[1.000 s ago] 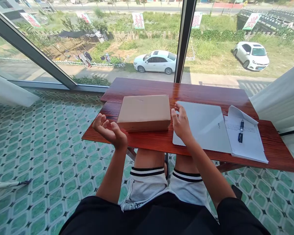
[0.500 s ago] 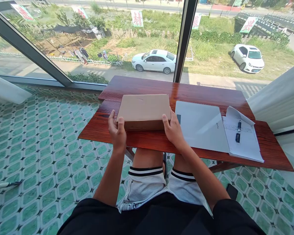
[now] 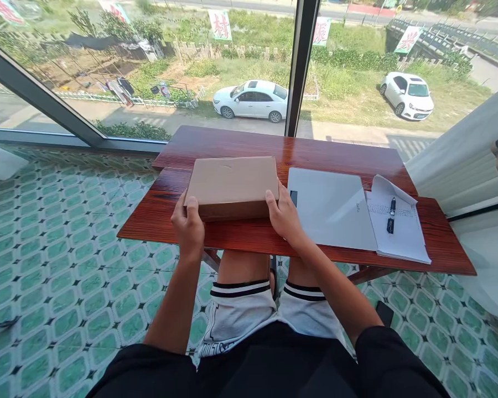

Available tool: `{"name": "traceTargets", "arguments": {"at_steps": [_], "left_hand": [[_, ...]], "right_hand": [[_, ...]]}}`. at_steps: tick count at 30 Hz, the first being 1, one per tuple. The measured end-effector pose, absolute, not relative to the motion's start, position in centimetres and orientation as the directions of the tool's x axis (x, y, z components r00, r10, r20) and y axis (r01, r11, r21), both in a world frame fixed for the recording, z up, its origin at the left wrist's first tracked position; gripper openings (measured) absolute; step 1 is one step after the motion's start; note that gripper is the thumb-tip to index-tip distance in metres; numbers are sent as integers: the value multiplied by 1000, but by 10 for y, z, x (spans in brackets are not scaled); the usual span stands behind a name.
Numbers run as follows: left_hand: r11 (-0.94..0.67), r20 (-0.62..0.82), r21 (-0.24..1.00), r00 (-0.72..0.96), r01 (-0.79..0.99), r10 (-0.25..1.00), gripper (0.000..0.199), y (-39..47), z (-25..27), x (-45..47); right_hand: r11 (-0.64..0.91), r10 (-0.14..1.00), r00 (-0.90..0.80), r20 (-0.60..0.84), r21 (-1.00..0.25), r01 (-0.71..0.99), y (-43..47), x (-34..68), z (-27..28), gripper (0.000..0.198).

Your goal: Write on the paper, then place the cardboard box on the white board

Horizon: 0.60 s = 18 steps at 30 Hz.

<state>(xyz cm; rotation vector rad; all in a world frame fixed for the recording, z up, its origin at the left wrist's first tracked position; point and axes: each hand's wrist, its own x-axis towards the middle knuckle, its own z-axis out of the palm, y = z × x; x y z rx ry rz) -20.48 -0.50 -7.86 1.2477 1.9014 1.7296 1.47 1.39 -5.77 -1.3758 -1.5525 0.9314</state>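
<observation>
A flat brown cardboard box (image 3: 232,185) lies on a red-brown wooden table (image 3: 240,235). My left hand (image 3: 188,226) grips the box's near left corner, thumb on top. At the near right corner my right hand (image 3: 284,215) grips it the same way. To the right of the box sits a closed grey laptop (image 3: 330,207). Beyond the laptop lies a white notebook (image 3: 398,232) with a dark pen (image 3: 392,215) on it.
The table stands against a large window with a dark frame post (image 3: 301,66). Green patterned floor tiles (image 3: 66,249) spread to the left and under the table. A white curtain (image 3: 460,155) hangs at the right. My knees are under the table's near edge.
One second ago both hands hovered open beside the box. They closed on its near corners half a second ago and still hold it. The view has shifted slightly.
</observation>
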Motion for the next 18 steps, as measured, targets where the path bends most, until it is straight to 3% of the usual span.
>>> {"name": "traceTargets", "arguments": {"at_steps": [18], "left_hand": [[-205, 452, 875, -585, 439, 674, 42, -10, -56, -195]], "right_hand": [[206, 976, 12, 216, -944, 259, 8, 18, -49, 64]]}}
